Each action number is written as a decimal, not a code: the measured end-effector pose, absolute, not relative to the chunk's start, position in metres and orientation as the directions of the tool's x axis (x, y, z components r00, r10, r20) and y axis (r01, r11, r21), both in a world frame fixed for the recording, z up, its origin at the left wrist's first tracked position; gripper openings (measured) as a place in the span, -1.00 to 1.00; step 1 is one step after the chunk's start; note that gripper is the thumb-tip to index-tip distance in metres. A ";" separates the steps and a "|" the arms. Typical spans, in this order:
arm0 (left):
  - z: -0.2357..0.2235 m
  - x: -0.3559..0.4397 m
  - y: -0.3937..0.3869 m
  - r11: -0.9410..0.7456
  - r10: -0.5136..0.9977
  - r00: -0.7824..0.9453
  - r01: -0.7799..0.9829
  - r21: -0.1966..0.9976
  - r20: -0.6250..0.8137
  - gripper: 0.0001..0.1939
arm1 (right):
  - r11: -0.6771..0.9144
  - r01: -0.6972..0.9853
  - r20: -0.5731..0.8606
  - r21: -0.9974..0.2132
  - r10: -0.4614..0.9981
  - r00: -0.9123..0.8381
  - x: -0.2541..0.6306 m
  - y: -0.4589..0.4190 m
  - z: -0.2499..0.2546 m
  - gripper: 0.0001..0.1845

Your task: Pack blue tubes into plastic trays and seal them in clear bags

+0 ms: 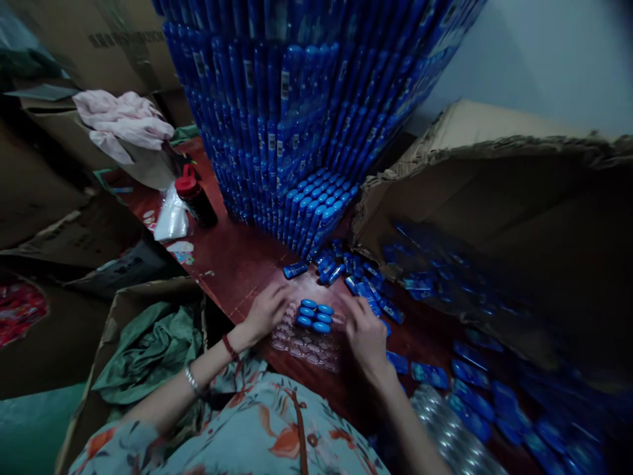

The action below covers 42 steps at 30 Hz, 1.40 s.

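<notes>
A clear plastic tray (304, 349) with rounded hollows lies on the red table in front of me. Several bright blue oval-topped pieces (315, 316) stand close together in two columns at its upper part. At the tray's left side is my left hand (267, 309), its fingers apart and slightly bent, with nothing visible in them. My right hand (366, 335) hovers over the right side, fingers spread loosely and a little blurred, close to loose blue wrapped cylinders (366, 290). Neither hand visibly grips anything.
A tall stack of blue packs (257, 132) rises at the back. A large tipped carton (494, 171) spills blue pieces on the right. A red-lidded bottle (195, 198) stands left on the table (237, 257). Clear trays (450, 429) lie lower right; an open box (123, 297) holds green cloth.
</notes>
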<state>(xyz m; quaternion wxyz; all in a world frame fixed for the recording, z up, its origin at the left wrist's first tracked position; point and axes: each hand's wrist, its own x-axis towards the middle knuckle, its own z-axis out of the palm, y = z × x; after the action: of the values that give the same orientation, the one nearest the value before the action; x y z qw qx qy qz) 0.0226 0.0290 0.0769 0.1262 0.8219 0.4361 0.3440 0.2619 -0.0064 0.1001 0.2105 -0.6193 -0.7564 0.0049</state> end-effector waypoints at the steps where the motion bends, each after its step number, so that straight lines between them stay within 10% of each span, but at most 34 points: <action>1: 0.074 0.024 0.042 -0.478 0.869 0.273 0.678 0.558 0.413 -0.71 | 0.197 0.947 0.285 -0.253 0.951 -0.121 0.268 0.011 0.101 -0.53; 5: 0.068 0.043 0.091 -0.124 0.988 0.057 0.842 0.524 0.143 -0.59 | 0.234 0.964 0.085 -0.123 0.971 -0.225 0.278 0.082 0.097 -0.46; 9: 0.063 0.049 0.102 -0.128 0.991 0.085 0.839 0.530 0.105 -0.72 | 0.322 0.943 -0.011 -0.085 0.946 -0.324 0.281 0.100 0.094 -0.72; 16: 0.078 -0.013 0.029 -0.231 0.973 0.158 0.652 0.722 0.169 -0.85 | 0.134 0.754 0.067 -0.643 0.991 -0.119 0.317 0.002 0.112 -0.73; 22: 0.095 -0.012 -0.032 -0.273 0.955 0.253 0.527 0.805 0.158 -0.69 | 0.146 0.630 0.082 -0.763 0.988 -0.129 0.289 -0.062 0.110 -0.76; 31: 0.078 0.029 -0.028 -0.527 0.843 0.410 0.497 0.690 0.349 -0.80 | 0.414 0.782 0.258 -0.467 0.909 -0.327 0.249 -0.059 0.085 -0.70; 42: 0.075 0.026 -0.020 -0.749 0.649 0.685 0.499 0.437 0.330 -0.75 | 0.548 0.834 -0.309 -0.071 0.783 -0.540 0.224 -0.030 0.135 -0.73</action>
<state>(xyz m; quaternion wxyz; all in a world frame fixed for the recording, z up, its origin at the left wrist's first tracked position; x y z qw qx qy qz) 0.0264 -0.0198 0.0754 0.1579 0.9042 0.3174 0.2380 0.2240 -0.0303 0.1346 -0.1211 -0.4638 -0.8713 0.1055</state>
